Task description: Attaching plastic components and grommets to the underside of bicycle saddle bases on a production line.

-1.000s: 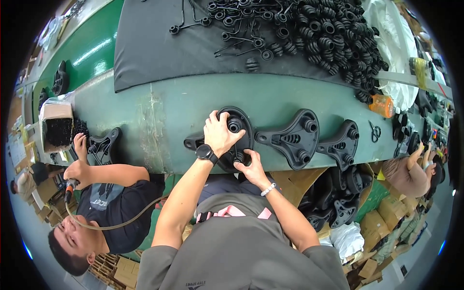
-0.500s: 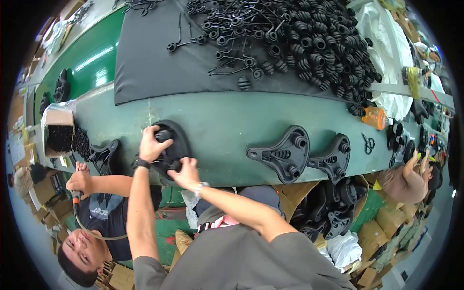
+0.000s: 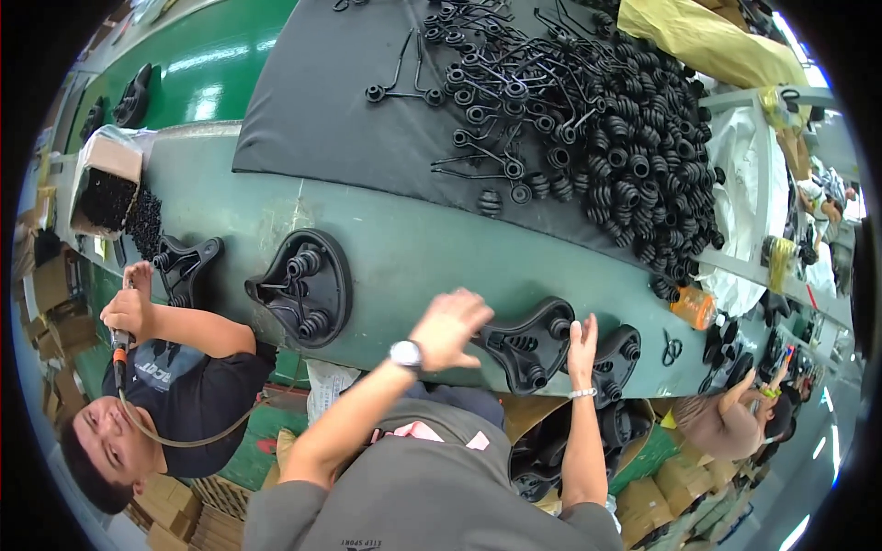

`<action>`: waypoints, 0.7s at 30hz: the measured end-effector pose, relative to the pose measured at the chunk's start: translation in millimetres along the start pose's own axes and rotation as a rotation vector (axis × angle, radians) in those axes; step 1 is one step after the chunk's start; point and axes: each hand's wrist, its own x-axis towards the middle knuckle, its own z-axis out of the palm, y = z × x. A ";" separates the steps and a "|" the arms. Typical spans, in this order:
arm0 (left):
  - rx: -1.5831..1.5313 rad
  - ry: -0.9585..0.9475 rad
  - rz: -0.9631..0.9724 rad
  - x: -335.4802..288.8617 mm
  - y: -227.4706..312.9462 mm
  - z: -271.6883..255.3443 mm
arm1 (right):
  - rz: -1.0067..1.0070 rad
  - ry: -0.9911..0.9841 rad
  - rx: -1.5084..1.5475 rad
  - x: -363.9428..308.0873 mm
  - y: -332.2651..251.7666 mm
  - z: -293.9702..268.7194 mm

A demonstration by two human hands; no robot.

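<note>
My left hand (image 3: 450, 321), a watch on its wrist, hovers with fingers spread just left of a black plastic bracket (image 3: 528, 344) at the near edge of the green bench (image 3: 413, 248). It holds nothing. Fingers straight, my right hand (image 3: 582, 338) rests against that bracket's right side, between it and a second black bracket (image 3: 617, 363). A black oval part (image 3: 308, 285) with several round bosses lies alone further left on the bench.
A co-worker's hand (image 3: 133, 308) at the left grips a corded tool beside another black bracket (image 3: 188, 266) and a box of small black pieces (image 3: 106, 184). A black mat (image 3: 349, 110) carries wire rods and a pile of ribbed rubber sleeves (image 3: 634, 138). Scissors (image 3: 671, 347) lie at the right.
The black oval part went left along the bench in both hands and was let go. Both hands have since moved right to the brackets.
</note>
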 end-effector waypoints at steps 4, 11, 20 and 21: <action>0.121 -0.130 0.028 15.2 -2.5 90.0 | 0.085 -0.162 -0.038 -1.9 -36.0 29.4; 0.079 -0.120 -0.066 -26.6 -44.7 38.1 | 0.031 -0.402 -0.118 -1.1 -126.9 65.3; 0.135 -0.041 -0.177 -49.9 -40.2 32.8 | -0.682 -0.063 -0.684 181.6 -284.9 155.6; 0.141 -0.017 -0.175 -50.2 -42.1 38.8 | -0.701 -0.089 -0.815 190.8 -282.4 166.8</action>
